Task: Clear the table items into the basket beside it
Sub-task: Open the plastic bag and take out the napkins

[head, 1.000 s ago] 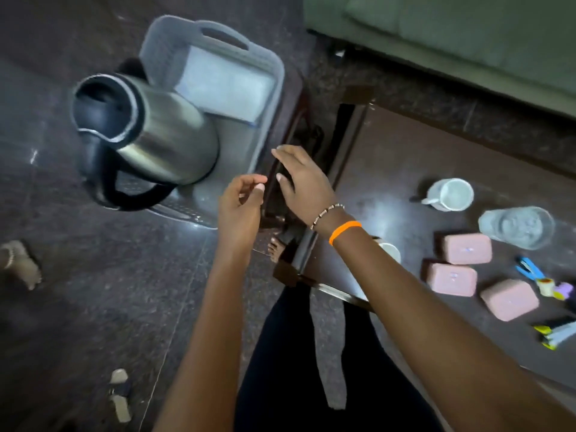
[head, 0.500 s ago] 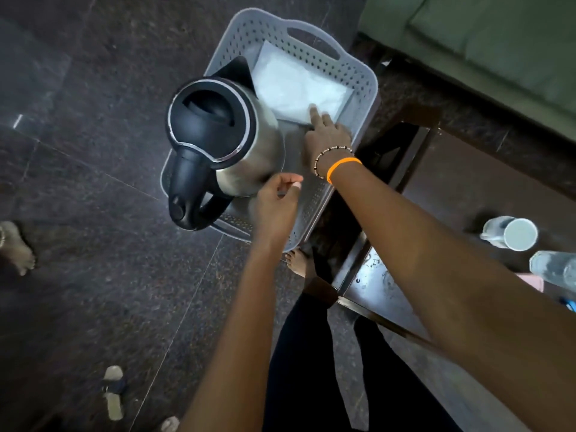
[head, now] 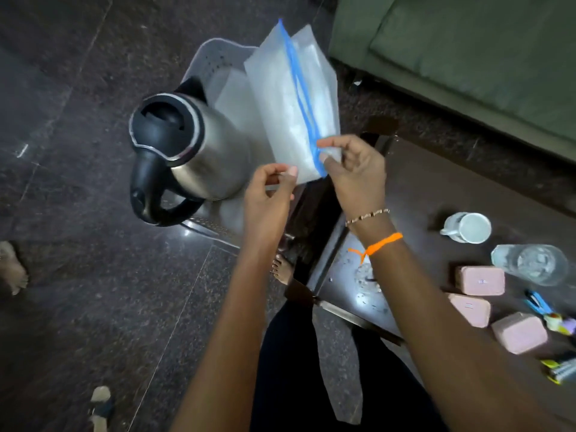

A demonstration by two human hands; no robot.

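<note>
While the right hand point(head: 355, 169) pinches the blue zip strip of a clear plastic bag point(head: 286, 98) between thumb and fingertips, the bag stands up over the basket point(head: 215, 57) at 12 o'clock. Left hand point(head: 268, 194) at 7 o'clock of the bag, thumb and forefinger closed together near the bag's lower corner; cannot tell if it grips the bag or just touches it. Kettle point(head: 190, 151), steel with black lid and handle, sits in the basket at 9 o'clock of the hands, hiding much of the basket floor. Basket is on the floor point(head: 78, 275) just beside the table point(head: 420, 188), mostly covered by kettle and bag; only the far rim and a near edge show.

On the table, at 3 to 4 o'clock of the hands: glass point(head: 530, 263), white mug point(head: 467, 227) on its side, three pink boxes point(head: 480, 280), then small blue, yellow and purple bits at the right edge, cut off and too small to name. Something under the right wrist on the table is hidden by the arm.

Green sofa point(head: 467, 57) at 1 o'clock. Dark speckled stone floor. A foot point(head: 12, 269) at the left edge is cut off, a sandal point(head: 99, 400) lies at 7 o'clock, and the person's toes point(head: 282, 269) show between floor and table.
</note>
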